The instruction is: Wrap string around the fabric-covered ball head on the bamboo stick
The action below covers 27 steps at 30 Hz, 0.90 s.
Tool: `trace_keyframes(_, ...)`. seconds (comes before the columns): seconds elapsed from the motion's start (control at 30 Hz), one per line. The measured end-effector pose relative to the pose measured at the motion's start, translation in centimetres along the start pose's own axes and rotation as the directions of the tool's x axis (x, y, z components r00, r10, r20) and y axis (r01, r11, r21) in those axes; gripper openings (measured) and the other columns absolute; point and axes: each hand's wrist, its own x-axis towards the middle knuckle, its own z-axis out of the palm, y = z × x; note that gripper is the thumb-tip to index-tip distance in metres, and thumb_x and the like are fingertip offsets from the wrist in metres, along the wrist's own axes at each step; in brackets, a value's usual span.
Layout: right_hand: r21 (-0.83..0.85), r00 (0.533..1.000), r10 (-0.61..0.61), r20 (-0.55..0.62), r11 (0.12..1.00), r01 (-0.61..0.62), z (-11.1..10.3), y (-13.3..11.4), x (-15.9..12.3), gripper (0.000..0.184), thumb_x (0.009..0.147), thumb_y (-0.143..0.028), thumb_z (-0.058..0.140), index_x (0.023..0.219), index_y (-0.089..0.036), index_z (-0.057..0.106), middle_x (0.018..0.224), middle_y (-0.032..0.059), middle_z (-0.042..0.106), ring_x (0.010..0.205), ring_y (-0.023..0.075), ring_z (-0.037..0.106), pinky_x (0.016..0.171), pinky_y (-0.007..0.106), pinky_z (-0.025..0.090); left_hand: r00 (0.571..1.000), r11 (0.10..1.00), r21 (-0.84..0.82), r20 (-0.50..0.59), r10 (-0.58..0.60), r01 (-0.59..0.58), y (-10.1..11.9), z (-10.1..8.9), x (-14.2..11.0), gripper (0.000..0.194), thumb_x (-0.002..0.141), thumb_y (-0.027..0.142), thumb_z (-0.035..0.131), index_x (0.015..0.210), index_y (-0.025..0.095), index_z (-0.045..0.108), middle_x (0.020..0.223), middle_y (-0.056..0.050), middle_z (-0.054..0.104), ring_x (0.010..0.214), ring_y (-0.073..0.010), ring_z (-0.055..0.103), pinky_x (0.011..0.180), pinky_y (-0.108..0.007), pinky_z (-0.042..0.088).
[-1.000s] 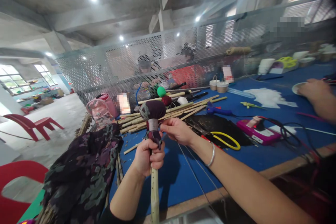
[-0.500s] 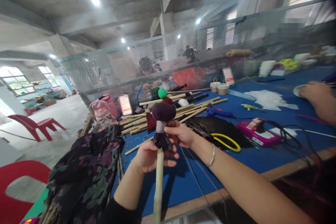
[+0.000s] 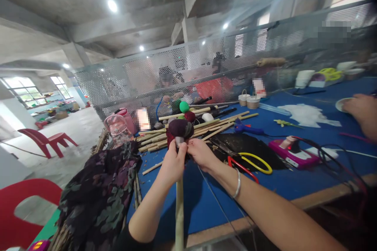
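A pale wooden stick (image 3: 179, 215) stands upright in front of me, topped by a round head wrapped in dark purple cloth (image 3: 179, 129). Grey tape (image 3: 180, 140) binds the neck under the head. My left hand (image 3: 173, 162) is closed around the neck, its thumb pressed on the tape. On the right side of the neck, my right hand (image 3: 202, 152) is closed with its fingertips pinched together; what lies between them is hidden. Scissors with a yellow and red handle (image 3: 255, 163) lie beside my right wrist.
Wooden sticks (image 3: 159, 141) lie behind the head, with coloured balls (image 3: 184, 106) among them. Dark patterned cloth (image 3: 100, 196) covers the left side. A blue glue gun (image 3: 247, 128) and purple power strip (image 3: 294, 153) lie right. Another person's hand (image 3: 362, 110) holds a white cup.
My left hand has moved up from below the cloth skirt to wrap the taped neck. My right fingers have closed in beside it. The stick's head sits slightly lower.
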Motion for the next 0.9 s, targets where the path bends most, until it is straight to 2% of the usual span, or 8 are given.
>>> trace_keyframes(0.1, -0.026, 0.997, 0.076, -0.001, 0.997, -0.076, -0.4, -0.2, 0.1, 0.027, 0.062, -0.032, 0.067, 0.053, -0.014, 0.050, 0.037, -0.0081, 0.035, 0.033, 0.0037, 0.024, 0.034, 0.020, 0.020, 0.998, 0.999, -0.007, 0.051, -0.044, 0.044, -1.5, 0.2, 0.1, 0.046, 0.077, 0.056, 0.045, 0.108, 0.022, 0.044, 0.063, 0.002, 0.045, 0.044, -0.0124, 0.047, 0.038, -0.024, 0.041)
trace_keyframes(0.2, -0.028, 0.993, 0.118, 0.011, 0.993, -0.117, -0.6, -0.5, -0.1, 0.026, 0.065, -0.033, 0.064, 0.054, -0.013, 0.052, 0.036, -0.0079, 0.036, 0.031, 0.0036, 0.025, 0.034, 0.020, 0.021, 0.995, 0.994, -0.090, 0.091, -0.048, 0.056, -2.0, 0.3, -0.3, 0.042, 0.074, 0.053, 0.052, 0.102, 0.022, 0.043, 0.062, 0.004, 0.042, 0.043, -0.0093, 0.043, 0.036, -0.022, 0.041)
trace_keyframes(0.37, -0.087, 0.988, 0.151, 0.039, 0.985, -0.148, -0.8, 0.0, -0.1, 0.026, 0.067, -0.035, 0.061, 0.056, -0.013, 0.054, 0.040, -0.0041, 0.046, 0.033, 0.0058, 0.035, 0.035, 0.020, 0.025, 0.957, 0.922, -0.272, 0.162, -0.239, 0.276, -1.7, 0.9, -1.5, 0.033, 0.073, 0.046, 0.056, 0.086, 0.019, 0.041, 0.066, 0.004, 0.047, 0.042, -0.0056, 0.041, 0.042, -0.024, 0.044)
trace_keyframes(0.5, -0.187, 0.998, 0.005, 0.062, 0.982, 0.007, -1.2, 0.6, 0.3, 0.027, 0.069, -0.037, 0.061, 0.063, -0.010, 0.059, 0.054, -0.0006, 0.055, 0.048, 0.0076, 0.045, 0.046, 0.020, 0.033, 0.961, 0.880, -0.386, 0.107, -0.255, 0.277, -1.7, 1.2, -1.9, 0.021, 0.071, 0.030, 0.056, 0.077, 0.020, 0.038, 0.055, 0.008, 0.035, 0.037, -0.0031, 0.030, 0.033, -0.015, 0.028)
trace_keyframes(0.6, -0.239, 0.995, -0.068, 0.080, 0.967, 0.085, -1.5, 0.3, 0.4, 0.027, 0.069, -0.037, 0.062, 0.066, -0.010, 0.060, 0.058, -0.0009, 0.055, 0.052, 0.0076, 0.044, 0.050, 0.021, 0.033, 0.955, 0.836, -0.464, 0.093, -0.281, 0.291, -1.8, 0.7, -1.9, 0.020, 0.064, 0.021, 0.054, 0.069, 0.020, 0.034, 0.050, 0.010, 0.029, 0.034, -0.0022, 0.023, 0.032, -0.014, 0.018)
trace_keyframes(0.67, -0.255, 0.994, -0.057, 0.094, 0.964, 0.080, -1.5, -0.1, 0.3, 0.026, 0.067, -0.036, 0.064, 0.062, -0.011, 0.058, 0.051, -0.0036, 0.049, 0.047, 0.0059, 0.039, 0.047, 0.020, 0.029, 0.942, 0.774, -0.540, 0.140, -0.305, 0.331, -1.9, 0.1, -1.9, 0.025, 0.060, 0.019, 0.053, 0.064, 0.020, 0.029, 0.048, 0.010, 0.025, 0.034, -0.0014, 0.018, 0.031, -0.014, 0.015)
trace_keyframes(0.77, -0.195, 0.987, -0.024, 0.158, 0.979, 0.055, -1.6, -0.5, 0.1, 0.024, 0.065, -0.034, 0.066, 0.062, -0.012, 0.056, 0.044, -0.0071, 0.042, 0.039, 0.0035, 0.031, 0.040, 0.019, 0.023, 0.905, 0.641, -0.639, 0.293, -0.308, 0.426, -2.1, -0.6, -2.1, 0.030, 0.055, 0.018, 0.053, 0.059, 0.021, 0.024, 0.046, 0.011, 0.019, 0.034, -0.0003, 0.010, 0.030, -0.014, 0.010)
trace_keyframes(0.9, -0.090, 0.971, 0.014, 0.237, 0.996, 0.007, -1.5, -0.2, 0.0, 0.025, 0.066, -0.036, 0.066, 0.065, -0.012, 0.055, 0.041, -0.0081, 0.040, 0.033, 0.0022, 0.024, 0.034, 0.019, 0.014, 0.855, 0.503, -0.696, 0.468, -0.225, 0.513, -2.3, -1.3, -2.4, 0.023, 0.054, 0.019, 0.052, 0.060, 0.019, 0.030, 0.045, 0.011, 0.016, 0.033, -0.0004, 0.007, 0.029, -0.013, 0.009)
